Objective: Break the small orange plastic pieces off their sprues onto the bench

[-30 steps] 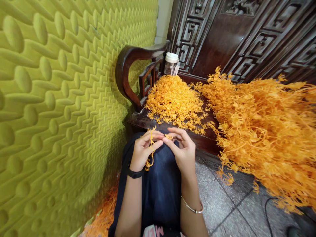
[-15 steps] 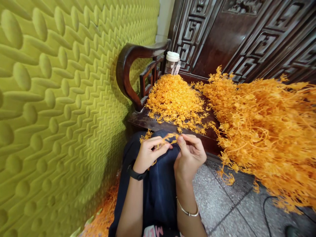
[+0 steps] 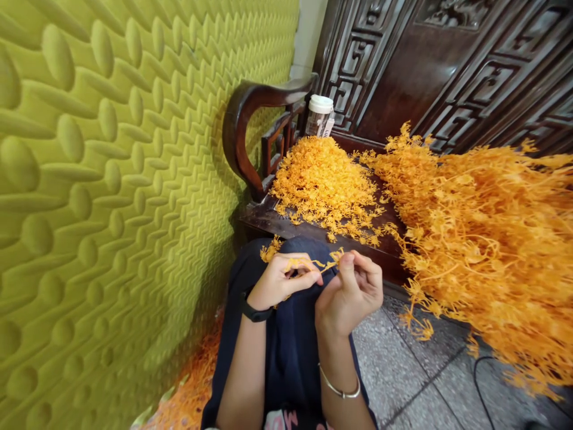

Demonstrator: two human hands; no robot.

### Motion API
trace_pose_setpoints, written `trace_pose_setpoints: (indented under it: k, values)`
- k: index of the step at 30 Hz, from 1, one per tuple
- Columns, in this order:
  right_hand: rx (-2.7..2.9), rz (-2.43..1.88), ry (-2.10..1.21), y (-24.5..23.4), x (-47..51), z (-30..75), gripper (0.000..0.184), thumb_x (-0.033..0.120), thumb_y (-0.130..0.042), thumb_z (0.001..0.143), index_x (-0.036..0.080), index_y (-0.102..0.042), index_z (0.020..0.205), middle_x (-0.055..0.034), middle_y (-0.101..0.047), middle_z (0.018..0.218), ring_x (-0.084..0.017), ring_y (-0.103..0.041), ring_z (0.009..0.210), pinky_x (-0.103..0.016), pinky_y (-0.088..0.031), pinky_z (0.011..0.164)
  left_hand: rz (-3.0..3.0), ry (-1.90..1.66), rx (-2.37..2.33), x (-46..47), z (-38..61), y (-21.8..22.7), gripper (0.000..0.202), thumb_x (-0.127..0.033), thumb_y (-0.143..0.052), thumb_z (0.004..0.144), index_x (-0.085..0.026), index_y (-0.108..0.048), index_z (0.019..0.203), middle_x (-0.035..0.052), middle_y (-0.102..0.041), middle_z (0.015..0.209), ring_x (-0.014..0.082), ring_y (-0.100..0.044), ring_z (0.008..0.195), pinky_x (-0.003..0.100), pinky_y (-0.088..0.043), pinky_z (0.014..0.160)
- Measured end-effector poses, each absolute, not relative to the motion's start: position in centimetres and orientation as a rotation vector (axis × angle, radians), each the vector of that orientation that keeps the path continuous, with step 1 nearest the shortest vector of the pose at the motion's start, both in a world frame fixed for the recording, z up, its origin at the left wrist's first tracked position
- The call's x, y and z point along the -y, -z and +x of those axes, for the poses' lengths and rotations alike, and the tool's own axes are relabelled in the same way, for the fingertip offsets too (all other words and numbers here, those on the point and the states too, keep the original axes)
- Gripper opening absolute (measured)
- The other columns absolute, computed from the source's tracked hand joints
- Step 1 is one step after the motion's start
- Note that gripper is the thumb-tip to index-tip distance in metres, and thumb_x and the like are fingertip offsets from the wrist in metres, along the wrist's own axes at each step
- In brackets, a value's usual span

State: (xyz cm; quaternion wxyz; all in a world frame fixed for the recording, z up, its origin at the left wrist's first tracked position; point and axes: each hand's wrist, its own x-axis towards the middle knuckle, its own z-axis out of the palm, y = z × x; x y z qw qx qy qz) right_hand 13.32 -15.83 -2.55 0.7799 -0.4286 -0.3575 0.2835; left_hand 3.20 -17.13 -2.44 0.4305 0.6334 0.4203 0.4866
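Observation:
Between my two hands runs a thin orange plastic flower stem (image 3: 330, 264) with small spiky heads. My left hand (image 3: 284, 279), wearing a black wristband, pinches the stem between thumb and finger, and more orange sprigs (image 3: 271, 248) poke out behind its knuckles. My right hand (image 3: 351, 289), with a silver bangle below it, has thumb and forefinger closed on the stem's other end. Both hands are above my dark trousers (image 3: 290, 352). Beyond them, a heap of loose orange flower pieces (image 3: 324, 182) lies on the dark wooden seat (image 3: 273, 220).
A large mass of uncut-looking orange stems (image 3: 487, 251) spreads over the seat's right side and overhangs the tiled floor (image 3: 389, 352). A white-lidded jar (image 3: 320, 113) stands by the curved armrest (image 3: 237, 128). A yellow-green padded wall (image 3: 111, 179) rises at left. Orange pieces (image 3: 192, 388) lie below it.
My right hand has drawn slightly away from the left, and the stem between them now shows stretched out. The whole view has shifted a little, moving things rightward.

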Motion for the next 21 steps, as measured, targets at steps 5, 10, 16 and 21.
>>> trace_pose_setpoints:
  k: [5, 10, 16, 21]
  values:
    - [0.817, -0.913, -0.56, 2.7, 15.6, 13.8, 0.009, 0.014, -0.061, 0.078, 0.022, -0.058, 0.079, 0.0001, -0.054, 0.077, -0.013, -0.055, 0.073, -0.031, -0.047, 0.067, 1.578, -1.203, -1.033, 17.1, 3.5, 2.3, 0.023, -0.031, -0.057, 0.081, -0.017, -0.071, 0.069, 0.0032, -0.06, 0.065, 0.012, -0.051, 0.057, 0.022, -0.035, 0.049]
    - [0.784, -0.87, -0.407, 2.0, 15.4, 14.0, 0.014, 0.01, -0.068, 0.07, 0.022, -0.06, 0.069, 0.0011, -0.055, 0.07, -0.013, -0.054, 0.066, -0.031, -0.045, 0.061, 1.557, -1.206, -0.998, 17.1, 3.6, 2.2, 0.024, -0.031, -0.056, 0.081, -0.015, -0.07, 0.069, 0.0041, -0.062, 0.068, 0.0126, -0.053, 0.06, 0.023, -0.035, 0.052]
    - [0.848, -0.86, -0.154, 1.6, 15.4, 13.4, 0.015, 0.01, -0.069, 0.07, 0.023, -0.061, 0.067, 0.0007, -0.054, 0.063, -0.014, -0.052, 0.061, -0.033, -0.043, 0.059, 1.571, -1.205, -0.98, 17.2, 4.4, 1.9, 0.024, -0.03, -0.055, 0.082, -0.015, -0.069, 0.071, 0.0049, -0.063, 0.072, 0.0148, -0.057, 0.064, 0.025, -0.039, 0.059]
    - [0.783, -0.884, 0.073, 0.3, 14.6, 16.5, 0.02, 0.007, -0.072, 0.066, 0.026, -0.065, 0.067, 0.0005, -0.055, 0.064, -0.017, -0.052, 0.062, -0.038, -0.044, 0.064, 1.555, -1.255, -0.937, 17.3, 3.6, 2.6, 0.026, -0.03, -0.057, 0.079, -0.016, -0.067, 0.06, 0.0035, -0.06, 0.061, 0.0137, -0.055, 0.058, 0.025, -0.04, 0.057]
